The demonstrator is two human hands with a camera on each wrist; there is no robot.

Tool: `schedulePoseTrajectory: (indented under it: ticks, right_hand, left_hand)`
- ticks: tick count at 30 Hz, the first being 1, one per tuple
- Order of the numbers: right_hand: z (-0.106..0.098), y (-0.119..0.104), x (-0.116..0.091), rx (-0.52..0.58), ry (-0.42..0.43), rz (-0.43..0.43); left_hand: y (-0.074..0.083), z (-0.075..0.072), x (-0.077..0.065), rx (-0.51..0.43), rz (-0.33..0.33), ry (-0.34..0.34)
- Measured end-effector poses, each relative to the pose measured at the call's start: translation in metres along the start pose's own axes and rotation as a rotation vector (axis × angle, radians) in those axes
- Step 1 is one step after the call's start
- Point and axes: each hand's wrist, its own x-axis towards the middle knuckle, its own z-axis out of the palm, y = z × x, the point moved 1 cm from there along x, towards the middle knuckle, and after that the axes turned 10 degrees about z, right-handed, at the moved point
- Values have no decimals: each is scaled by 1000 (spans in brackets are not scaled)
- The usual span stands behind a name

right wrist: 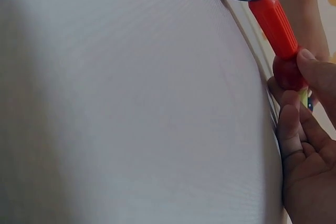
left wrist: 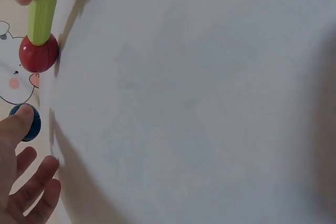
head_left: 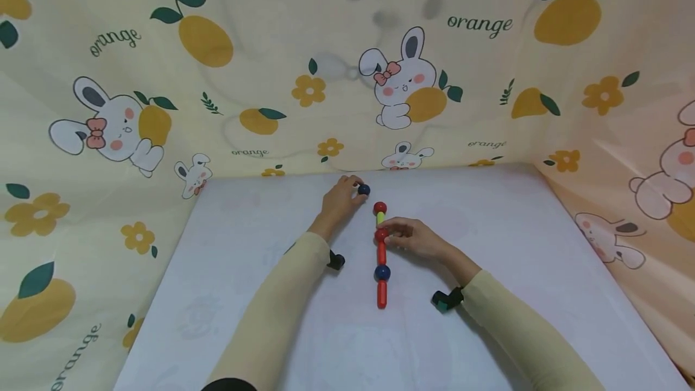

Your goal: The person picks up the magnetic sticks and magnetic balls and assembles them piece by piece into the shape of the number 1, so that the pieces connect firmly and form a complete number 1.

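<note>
My left hand [head_left: 339, 203] pinches a dark blue ball [head_left: 364, 189] between thumb and fingers, just left of and beyond the far end of a straight chain of toy balls and rods. From that end the chain runs toward me: a red ball [head_left: 380, 207], a yellow-green rod [left wrist: 43, 18], another red ball [right wrist: 287, 73], a red rod [right wrist: 274, 24], a blue ball [head_left: 382, 273] and a second red rod [head_left: 382, 294]. With thumb and fingertips, my right hand [head_left: 417, 239] holds the middle red ball from the right. The pinched blue ball stands apart from the chain.
The chain lies on a white tabletop [head_left: 228, 294]. Behind the table and along its sides hangs a cloth [head_left: 326, 29] printed with rabbits and oranges. A black wrist mount [head_left: 447, 300] sits at the right cuff, another [head_left: 336, 260] at the left.
</note>
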Motion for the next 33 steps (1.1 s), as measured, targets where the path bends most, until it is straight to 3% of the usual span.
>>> schedulePoseTrajectory:
  ticks: [11, 25, 33]
  right_hand:
    - [0, -2, 2, 16, 9, 67]
    - [-1, -4, 1, -19, 33, 43]
    - [-2, -6, 2, -36, 69, 104]
  left_hand:
    - [-1, -7, -14, -52, 1, 12]
    - [0, -21, -40, -103, 48, 33]
    - [-2, -27, -56, -148, 69, 42]
